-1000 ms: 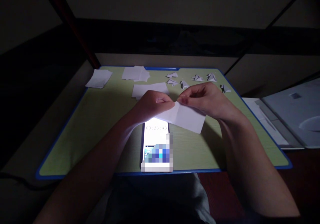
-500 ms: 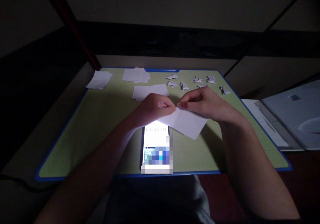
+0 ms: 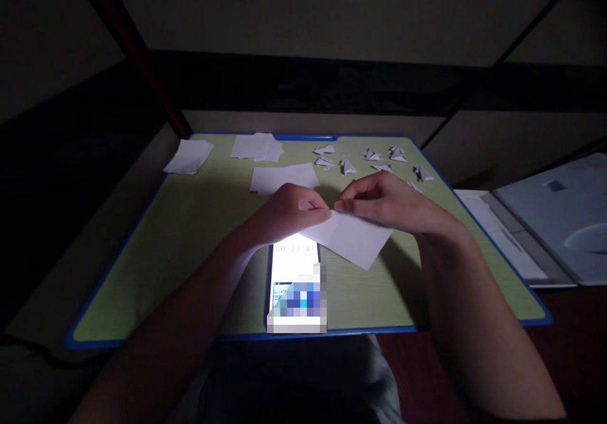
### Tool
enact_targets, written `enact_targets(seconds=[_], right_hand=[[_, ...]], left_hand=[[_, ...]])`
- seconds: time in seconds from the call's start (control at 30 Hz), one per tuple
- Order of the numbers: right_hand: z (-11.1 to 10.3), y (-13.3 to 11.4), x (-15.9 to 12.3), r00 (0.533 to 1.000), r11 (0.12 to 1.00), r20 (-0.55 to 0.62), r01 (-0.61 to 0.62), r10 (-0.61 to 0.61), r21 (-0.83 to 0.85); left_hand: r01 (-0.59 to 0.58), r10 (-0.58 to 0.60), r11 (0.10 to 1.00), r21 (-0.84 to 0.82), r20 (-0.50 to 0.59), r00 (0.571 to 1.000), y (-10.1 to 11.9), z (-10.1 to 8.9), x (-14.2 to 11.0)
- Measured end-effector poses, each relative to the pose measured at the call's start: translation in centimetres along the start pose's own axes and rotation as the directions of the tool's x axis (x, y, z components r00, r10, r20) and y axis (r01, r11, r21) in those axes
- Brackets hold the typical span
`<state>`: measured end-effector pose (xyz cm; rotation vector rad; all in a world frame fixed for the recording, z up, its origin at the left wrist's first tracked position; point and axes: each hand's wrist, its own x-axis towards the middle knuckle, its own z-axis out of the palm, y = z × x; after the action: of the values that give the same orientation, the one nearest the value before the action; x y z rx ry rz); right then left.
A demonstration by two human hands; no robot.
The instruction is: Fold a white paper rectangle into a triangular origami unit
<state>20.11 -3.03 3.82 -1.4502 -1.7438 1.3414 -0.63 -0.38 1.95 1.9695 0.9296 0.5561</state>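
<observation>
Swinging in toward the person, the loose corner of the white paper [image 3: 363, 242] now hangs a little lower than it did 1 second ago, and the whole view has tipped up a touch. That paper sits over the middle of the desk [image 3: 152, 234], its upper edge caught between 2 hands; whether it touches the surface, I can't tell. Left hand [image 3: 291, 208]: fingers pinched closed on the edge. Right hand [image 3: 382, 199]: thumb and fingertips nipping that edge too, just a small gap between the 2 grips.

What does this hold call for? Light, level pressure, I'd say, with edges lined up before any crease is pressed hard, and that loose end kept from sagging; a skewed line here would be tough to correct.

Now outward! Close by lies the phone [image 3: 294, 272], screen glowing, digits reading 00:23:41. Its top end disappears behind the left hand and paper, so a low wrist could nudge it, and its glare may wash out a faint crease. Beyond the left hand, loose sheets [image 3: 284, 175]; farther back, 2 more stacks [image 3: 188, 157]. Past the right hand, at least 7 folded paper pieces [image 3: 397, 153], the nearest partly hidden by that hand.
</observation>
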Motion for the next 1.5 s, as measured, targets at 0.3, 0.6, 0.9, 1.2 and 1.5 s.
enact_targets(seconds=[0.3, 0.6, 0.9, 1.2, 1.5], right_hand=[[-0.1, 0.2, 0.1, 1.000, 1.000, 0.031, -0.007, 0.007, -0.005], [-0.2, 0.1, 0.1, 1.000, 0.999, 0.020, -0.009, 0.008, 0.044], [-1.4, -2.4, 1.6, 0.960, 0.954, 0.273, 0.135, -0.060, -0.267], [-1.5, -1.2, 1.9, 0.940, 0.961, 0.338, 0.126, -0.037, -0.244], [-1.8, -0.4, 1.7, 0.926, 0.977, 0.373, 0.122, -0.048, -0.177]], left_hand=[[-0.016, 0.016, 1.000, -0.003, 0.020, 1.000, 0.2, 0.1, 0.0], [0.050, -0.044, 0.995, -0.083, 0.070, 0.997, 0.1, -0.4, -0.2], [0.042, -0.034, 0.998, -0.054, 0.133, 0.991, -0.4, -0.4, -0.3], [0.076, -0.059, 0.993, -0.086, 0.187, 0.981, -0.8, 0.0, -0.1], [0.058, -0.041, 0.995, -0.081, 0.202, 0.979, -0.8, 0.4, -0.1]])
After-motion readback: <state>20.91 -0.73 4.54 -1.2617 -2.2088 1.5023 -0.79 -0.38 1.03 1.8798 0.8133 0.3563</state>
